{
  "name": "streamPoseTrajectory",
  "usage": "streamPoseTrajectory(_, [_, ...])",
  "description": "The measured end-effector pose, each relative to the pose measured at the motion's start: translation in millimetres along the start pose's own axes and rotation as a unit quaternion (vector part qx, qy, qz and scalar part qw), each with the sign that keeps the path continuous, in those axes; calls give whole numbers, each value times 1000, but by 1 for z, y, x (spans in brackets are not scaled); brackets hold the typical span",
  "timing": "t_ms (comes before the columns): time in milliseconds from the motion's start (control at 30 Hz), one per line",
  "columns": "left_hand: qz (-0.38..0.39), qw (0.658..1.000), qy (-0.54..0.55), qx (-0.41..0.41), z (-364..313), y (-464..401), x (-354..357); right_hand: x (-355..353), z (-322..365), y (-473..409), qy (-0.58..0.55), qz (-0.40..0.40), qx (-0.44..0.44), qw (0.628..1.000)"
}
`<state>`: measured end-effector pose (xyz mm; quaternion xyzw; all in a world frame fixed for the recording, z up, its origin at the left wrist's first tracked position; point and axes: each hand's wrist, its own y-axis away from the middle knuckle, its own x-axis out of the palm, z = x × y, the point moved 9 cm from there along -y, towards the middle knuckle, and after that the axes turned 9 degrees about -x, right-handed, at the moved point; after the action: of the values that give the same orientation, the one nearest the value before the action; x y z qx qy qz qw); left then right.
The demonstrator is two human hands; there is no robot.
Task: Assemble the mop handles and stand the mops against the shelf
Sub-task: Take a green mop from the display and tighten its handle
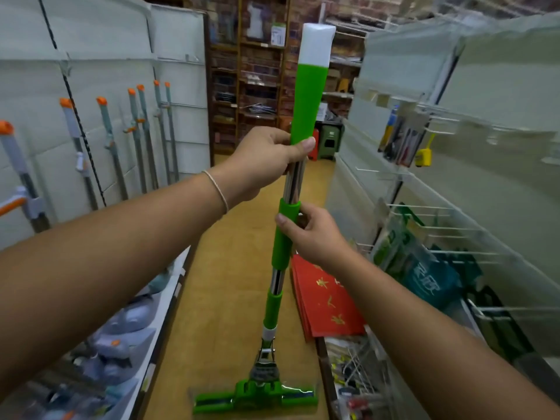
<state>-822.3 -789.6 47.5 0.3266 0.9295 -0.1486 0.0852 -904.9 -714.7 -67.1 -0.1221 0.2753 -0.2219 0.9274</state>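
Large pale characters on a teal plastic bag (425, 287) hanging right, possibly Chinese, too blurred to read, gold characters on red paper sheets (328, 301), likewise illegible

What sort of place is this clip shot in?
Most likely a household goods shop aisle: mops lean in a row along the left wall, packaged goods hang on wire hooks to the right, stocked shelves behind.

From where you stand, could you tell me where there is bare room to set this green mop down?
Bare wooden floor runs down the aisle between the left shelf base and the red packets, ahead of the mop head. The left wall panel is crowded with orange-capped mops; the right racks hold hanging tools and bags.
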Motion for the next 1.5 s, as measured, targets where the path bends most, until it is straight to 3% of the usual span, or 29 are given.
streamPoseTrajectory(433, [-34,999,23,-12,33,-191,2,-27,-85,-191,-78,49,-15,996])
streamPoseTrajectory(800, [-20,999,38,-15,69,-333,-10,-29,-147,-328,-58,16,-19,998])
streamPoseTrajectory(1033, [19,998,55,-17,103,-444,-30,-23,-180,-428,-13,-15,-26,999])
streamPoseTrajectory(1400, [145,989,31,1,120,-586,-20,-39,-217,-537,15,-83,8,996])
streamPoseTrajectory(1500, [143,989,32,-10,136,-626,-27,-46,-240,-566,15,-99,29,994])
